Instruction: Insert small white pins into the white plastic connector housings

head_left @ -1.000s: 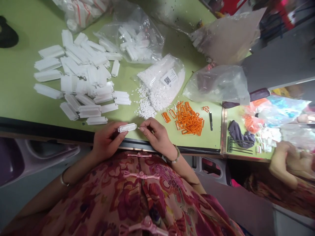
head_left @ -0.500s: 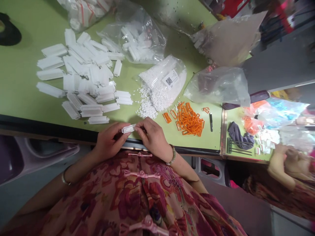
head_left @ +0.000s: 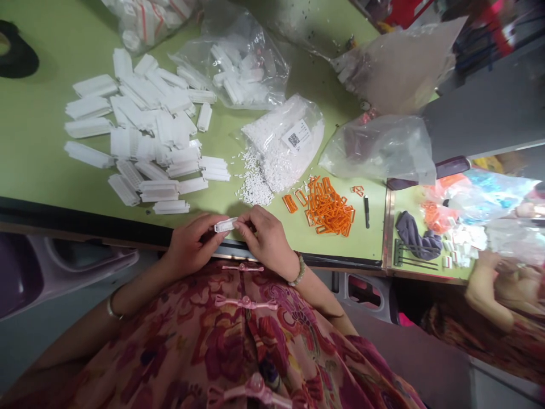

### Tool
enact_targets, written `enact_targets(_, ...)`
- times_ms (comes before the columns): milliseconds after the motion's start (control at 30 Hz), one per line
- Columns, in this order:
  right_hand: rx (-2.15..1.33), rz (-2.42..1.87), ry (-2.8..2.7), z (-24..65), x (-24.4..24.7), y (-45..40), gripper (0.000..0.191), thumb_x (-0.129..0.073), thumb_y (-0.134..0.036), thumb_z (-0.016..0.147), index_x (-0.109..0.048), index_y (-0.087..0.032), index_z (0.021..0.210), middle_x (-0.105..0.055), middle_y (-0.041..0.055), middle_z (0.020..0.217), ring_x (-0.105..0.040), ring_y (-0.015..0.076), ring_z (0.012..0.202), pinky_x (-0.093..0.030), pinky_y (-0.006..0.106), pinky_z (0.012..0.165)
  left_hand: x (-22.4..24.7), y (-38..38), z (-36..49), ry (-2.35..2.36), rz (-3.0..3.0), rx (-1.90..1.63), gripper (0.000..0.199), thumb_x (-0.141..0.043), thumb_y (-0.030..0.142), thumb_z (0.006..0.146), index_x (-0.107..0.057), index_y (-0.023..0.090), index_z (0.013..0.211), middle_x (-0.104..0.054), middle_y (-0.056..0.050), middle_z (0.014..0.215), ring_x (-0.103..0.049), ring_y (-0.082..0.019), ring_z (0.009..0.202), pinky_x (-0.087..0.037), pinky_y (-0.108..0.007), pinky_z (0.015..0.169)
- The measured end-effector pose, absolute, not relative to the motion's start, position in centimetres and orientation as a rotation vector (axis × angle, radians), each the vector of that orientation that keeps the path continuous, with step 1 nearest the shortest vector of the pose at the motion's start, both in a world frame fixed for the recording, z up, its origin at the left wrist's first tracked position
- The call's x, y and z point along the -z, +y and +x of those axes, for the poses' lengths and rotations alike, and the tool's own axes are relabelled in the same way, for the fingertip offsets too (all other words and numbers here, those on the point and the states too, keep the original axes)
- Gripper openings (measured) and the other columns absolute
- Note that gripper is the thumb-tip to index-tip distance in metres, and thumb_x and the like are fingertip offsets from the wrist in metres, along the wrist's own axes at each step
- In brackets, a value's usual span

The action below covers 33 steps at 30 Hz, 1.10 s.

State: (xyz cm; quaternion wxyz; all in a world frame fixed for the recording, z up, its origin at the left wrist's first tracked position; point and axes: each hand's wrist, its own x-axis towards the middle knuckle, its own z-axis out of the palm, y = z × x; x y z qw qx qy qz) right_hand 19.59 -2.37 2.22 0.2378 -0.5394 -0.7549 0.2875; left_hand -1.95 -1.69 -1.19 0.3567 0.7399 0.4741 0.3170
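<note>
Here we are at the table's front edge, and the star of the moment is a small white plastic connector housing [head_left: 225, 225], pinched up in the air just past the dark front edge of the lime-green table [head_left: 85, 211]. The left hand [head_left: 189, 244] has it curled in the fingers at one end, the right hand [head_left: 266, 236] closes in on the other end with its fingertips, so both grips are nearly shut and on the same piece, with the hands almost meeting. Beyond the housing, up and to the left, sprawls a heap of loose white connector housings [head_left: 159, 190], the nearest lying just above the left hand. Straight ahead sits a clear bag of tiny white plastic pieces [head_left: 281, 153], with a spill of them [head_left: 255, 189] on the tabletop, and to the right lies a tangle of orange plastic frames [head_left: 327, 207] with a slim black pen-like tool [head_left: 366, 212] beside it. Nothing crowds the hands: there's bare green tabletop around that spill, while the table edge runs right under the wrists. Far right, a co-worker's forearm [head_left: 485, 289] reaches in at another table. The fingers hide much of the housing, and whether the right fingertips hold anything tiny besides it is impossible to make out!
</note>
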Motion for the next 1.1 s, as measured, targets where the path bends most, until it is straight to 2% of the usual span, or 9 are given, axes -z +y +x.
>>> enact_targets(133,-0.794,-1.497,-2.051,19.5,-2.2,-2.4,0.017,-0.060,-0.029,0.111,-0.065,-0.022,0.096,-0.069,0.0056,0.093,-0.064,0.0196,0.085,-0.052,0.033,0.080,1.0,-1.6,-1.8,1.221,1.895,-0.809,0.030,-0.058,0.038,0.102,-0.080,0.019,0.112,-0.081,-0.006,0.094,-0.073,-0.019,0.079,-0.058,-0.028,0.078)
enact_targets(267,-0.922,-1.494,-1.862,19.3,-1.3,-2.2,0.018,-0.065,-0.036,0.108,-0.065,-0.023,0.096,-0.067,0.0037,0.092,-0.063,0.0183,0.084,-0.053,0.033,0.080,0.4,-1.5,-1.9,1.212,1.782,-0.818,0.031,-0.061,0.040,0.099,-0.080,0.017,0.110,-0.082,-0.006,0.096,-0.073,-0.019,0.076,-0.057,-0.028,0.073)
enact_targets(467,-1.444,-1.341,-1.482,19.2,-0.6,-2.2,0.037,-0.061,-0.058,0.108,-0.072,-0.024,0.117,-0.071,0.0034,0.098,-0.065,0.0172,0.085,-0.059,0.034,0.077,0.4,-1.6,-2.2,1.225,1.604,-0.791,0.036,-0.064,0.047,0.097,-0.079,0.018,0.112,-0.081,-0.006,0.095,-0.074,-0.021,0.075,-0.058,-0.031,0.070)
enact_targets(567,-1.645,-1.301,-1.328,19.2,-0.8,-2.4,0.042,-0.067,-0.062,0.103,-0.072,-0.025,0.122,-0.074,0.0017,0.095,-0.067,0.0161,0.081,-0.061,0.032,0.074,0.6,-1.7,-2.3,1.223,1.617,-0.798,0.034,-0.063,0.046,0.097,-0.079,0.022,0.114,-0.081,-0.006,0.097,-0.075,-0.022,0.075,-0.059,-0.032,0.071)
enact_targets(700,-1.674,-1.308,-1.239,18.8,-0.6,-2.5,0.038,-0.080,-0.055,0.094,-0.072,-0.023,0.112,-0.074,-0.0008,0.088,-0.067,0.0137,0.075,-0.061,0.030,0.074,0.3,-1.6,-2.3,1.187,1.732,-0.771,0.032,-0.058,0.044,0.099,-0.079,0.025,0.113,-0.082,-0.005,0.095,-0.076,-0.023,0.079,-0.061,-0.033,0.075)
enact_targets(867,-1.782,-1.284,-1.182,19.1,-0.3,-2.5,0.038,-0.082,-0.057,0.092,-0.073,-0.024,0.108,-0.074,-0.0006,0.087,-0.067,0.0140,0.070,-0.061,0.031,0.068,0.2,-1.6,-2.5,1.205,1.838,-0.716,0.030,-0.059,0.044,0.098,-0.079,0.026,0.110,-0.084,-0.005,0.099,-0.078,-0.024,0.085,-0.062,-0.032,0.078)
enact_targets(967,-1.628,-1.317,-1.369,21.5,-0.1,-2.5,0.041,-0.082,-0.053,0.092,-0.073,-0.025,0.122,-0.077,0.0018,0.099,-0.069,0.0144,0.076,-0.061,0.030,0.069,0.5,-1.8,-2.5,1.258,1.752,-0.749,0.030,-0.062,0.044,0.097,-0.079,0.024,0.112,-0.083,-0.004,0.093,-0.077,-0.022,0.079,-0.061,-0.030,0.076)
enact_targets(1000,-1.452,-1.391,-1.432,22.5,-0.1,-2.5,0.042,-0.082,-0.050,0.093,-0.072,-0.025,0.124,-0.077,0.0027,0.102,-0.069,0.0147,0.078,-0.061,0.030,0.070,0.5,-1.9,-2.5,1.286,1.692,-0.771,0.031,-0.063,0.044,0.097,-0.079,0.023,0.113,-0.082,-0.003,0.088,-0.076,-0.020,0.074,-0.060,-0.029,0.074)
enact_targets(1100,-0.785,-1.682,-1.596,25.3,0.4,-2.7,0.018,-0.072,-0.035,0.099,-0.075,-0.021,0.112,-0.074,0.0041,0.093,-0.066,0.0164,0.079,-0.059,0.033,0.078,0.6,-2.0,-2.3,1.338,1.536,-0.820,0.034,-0.065,0.045,0.097,-0.078,0.020,0.116,-0.077,0.000,0.076,-0.070,-0.017,0.062,-0.057,-0.027,0.066)
